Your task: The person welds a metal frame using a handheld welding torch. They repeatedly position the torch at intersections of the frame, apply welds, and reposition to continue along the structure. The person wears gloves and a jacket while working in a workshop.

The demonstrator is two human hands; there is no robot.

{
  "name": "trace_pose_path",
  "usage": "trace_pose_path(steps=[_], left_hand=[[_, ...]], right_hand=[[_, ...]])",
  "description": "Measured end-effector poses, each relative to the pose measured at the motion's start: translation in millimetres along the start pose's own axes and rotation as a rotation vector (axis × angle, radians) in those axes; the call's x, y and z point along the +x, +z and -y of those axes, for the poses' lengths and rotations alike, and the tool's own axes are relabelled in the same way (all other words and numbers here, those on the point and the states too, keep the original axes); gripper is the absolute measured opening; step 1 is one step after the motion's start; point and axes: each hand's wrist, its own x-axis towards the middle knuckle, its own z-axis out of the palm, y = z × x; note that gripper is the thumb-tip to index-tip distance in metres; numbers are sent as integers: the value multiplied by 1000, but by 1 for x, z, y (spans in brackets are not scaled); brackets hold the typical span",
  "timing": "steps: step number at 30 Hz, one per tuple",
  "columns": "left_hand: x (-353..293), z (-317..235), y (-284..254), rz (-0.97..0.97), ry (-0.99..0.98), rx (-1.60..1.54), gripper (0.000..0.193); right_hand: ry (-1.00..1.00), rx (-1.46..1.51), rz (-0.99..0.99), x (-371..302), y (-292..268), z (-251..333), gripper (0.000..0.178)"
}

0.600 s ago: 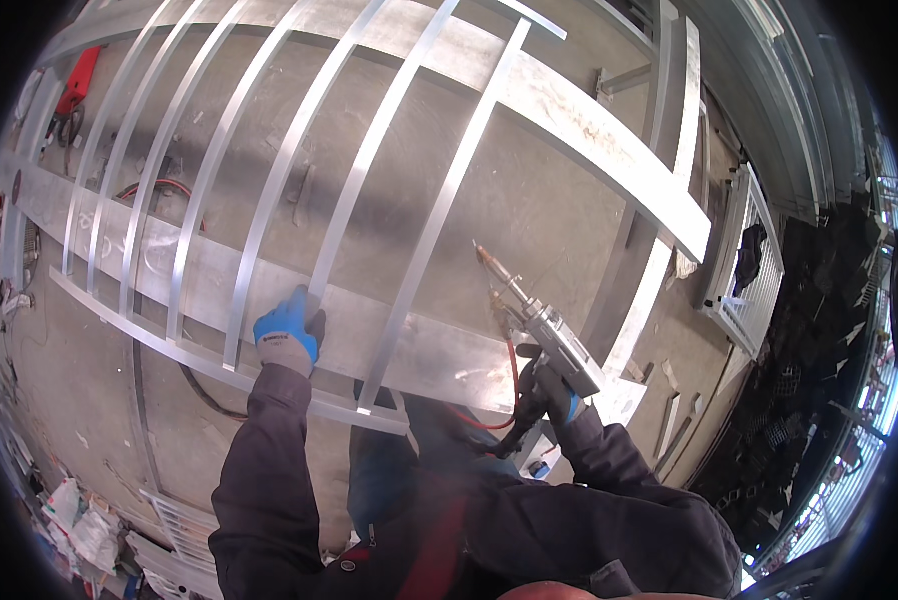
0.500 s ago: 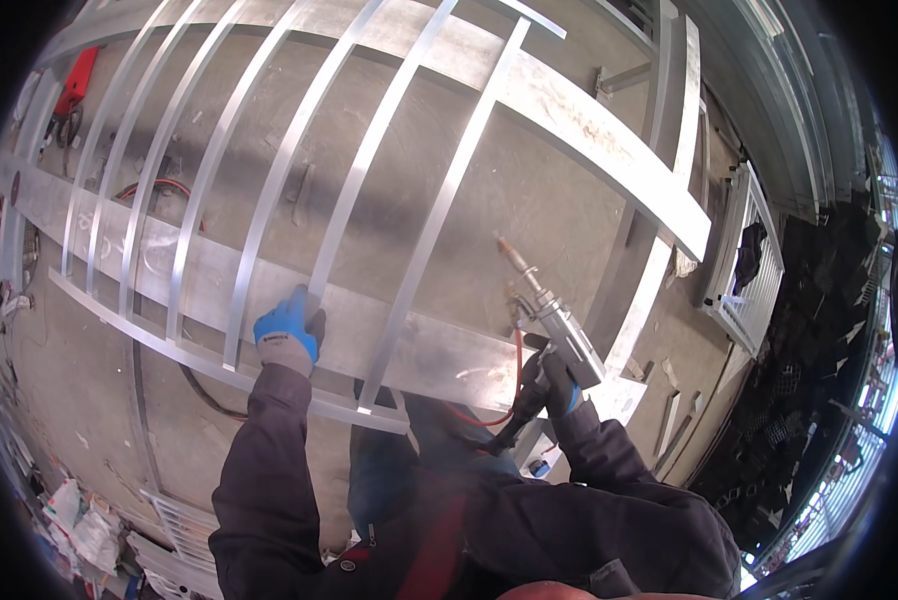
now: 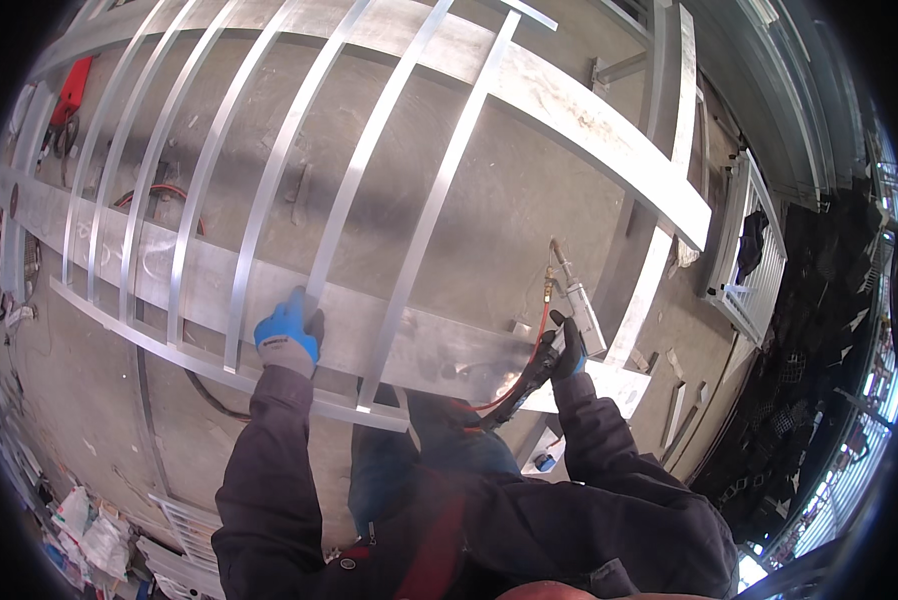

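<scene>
My left hand [image 3: 289, 333], in a blue and grey glove, is closed around the lower part of an aluminium slat [image 3: 361, 165], with fingers on its left side and the thumb on its right. The hand covers part of that slat. My right hand [image 3: 567, 350], in a dark and blue glove, grips a silver welding torch [image 3: 584, 315] by its handle. The torch's slim nozzle points up and away, apart from the slats. A red hose [image 3: 531, 375] curves from the torch toward my body. The slats belong to a railing frame with a bottom rail [image 3: 189, 357].
Two wide metal beams [image 3: 449, 350] carry the frame. Near the right end stands a crosswise support [image 3: 641, 290]. A smaller white railing panel [image 3: 754, 255] leans at the right. Metal offcuts [image 3: 679, 415] lie on the floor, and a red object [image 3: 74, 90] is at the far left.
The torch has swung to a more upright angle, its nozzle shifting right. My right hand has turned and risen slightly with it. My left hand keeps its place on the slat.
</scene>
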Motion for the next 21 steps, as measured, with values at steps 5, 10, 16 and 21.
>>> trace_pose_path(steps=[5,10,16,21], left_hand=[[-1,0,-1,15,-29,-14,52],[-3,-1,1,16,-54,-24,54],[-3,-1,0,7,-60,-57,51],[-5,-2,1,-56,-24,-39,49]], right_hand=[[39,-39,-58,1,0,-7,58],[43,-160,-111,7,1,-5,53],[-287,-442,-269,24,-13,-20,40],[-113,-326,-244,33,-42,-36,49]])
